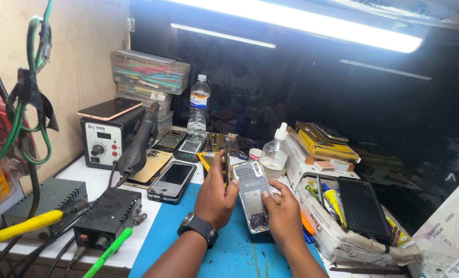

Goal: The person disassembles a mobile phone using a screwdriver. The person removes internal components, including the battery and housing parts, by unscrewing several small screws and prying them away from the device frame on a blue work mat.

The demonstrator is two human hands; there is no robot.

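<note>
My left hand [215, 194], with a dark watch on its wrist, holds a thin phone screen panel [226, 162] upright on its edge. My right hand [282, 210] grips an opened phone body [252, 194] by its right side, its grey inner frame and parts facing up. The two pieces stand close together, hinged apart like a book, above a blue work mat [229, 252].
A hot-air station [106, 139] with its black handle [139, 144] stands at the left, a black power box [107, 216] in front of it. Several phones [173, 180] lie behind the mat. A water bottle [199, 105], a squeeze bottle [274, 152] and a cluttered box [342, 216] stand nearby.
</note>
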